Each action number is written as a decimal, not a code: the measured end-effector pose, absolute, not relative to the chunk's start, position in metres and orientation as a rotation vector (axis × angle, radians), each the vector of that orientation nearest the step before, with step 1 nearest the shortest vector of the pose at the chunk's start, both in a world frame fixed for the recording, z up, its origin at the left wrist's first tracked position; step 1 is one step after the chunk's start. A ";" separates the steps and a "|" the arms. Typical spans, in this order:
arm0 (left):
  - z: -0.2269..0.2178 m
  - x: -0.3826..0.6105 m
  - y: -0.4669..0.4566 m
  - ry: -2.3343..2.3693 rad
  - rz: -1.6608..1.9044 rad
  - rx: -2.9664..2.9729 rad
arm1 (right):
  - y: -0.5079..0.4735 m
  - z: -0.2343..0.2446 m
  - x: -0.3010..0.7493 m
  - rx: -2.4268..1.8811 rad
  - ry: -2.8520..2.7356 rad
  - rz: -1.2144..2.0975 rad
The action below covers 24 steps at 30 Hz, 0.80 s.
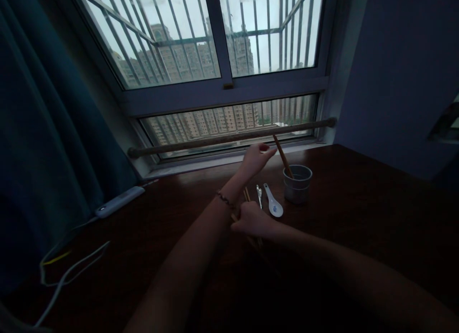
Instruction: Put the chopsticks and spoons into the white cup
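My left hand (255, 157) is raised over the dark wooden table (358, 218), fingers pinched on the top end of a wooden chopstick (283, 157) whose lower end stands in a small grey cup (297, 185). My right hand (253, 220) rests lower on the table, closed around several wooden chopsticks (246, 194) that poke out toward the window. A white ceramic spoon (273, 200) with a blue mark and a small metal utensil (258, 195) lie just beyond my right hand, left of the cup.
A wooden rail (201, 141) runs along the barred window at the table's far edge. A dark curtain (43, 146) hangs at the left. A white power strip (120, 201) and loose cables (68, 271) lie on the left of the table.
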<state>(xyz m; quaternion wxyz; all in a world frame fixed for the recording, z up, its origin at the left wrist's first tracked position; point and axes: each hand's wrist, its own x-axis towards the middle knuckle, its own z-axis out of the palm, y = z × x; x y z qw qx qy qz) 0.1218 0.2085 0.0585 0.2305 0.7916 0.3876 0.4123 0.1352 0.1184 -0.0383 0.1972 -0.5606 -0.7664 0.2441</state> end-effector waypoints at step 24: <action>-0.053 0.042 0.229 1.670 -0.022 2.140 | 0.180 0.037 0.311 -1.539 -1.368 -0.449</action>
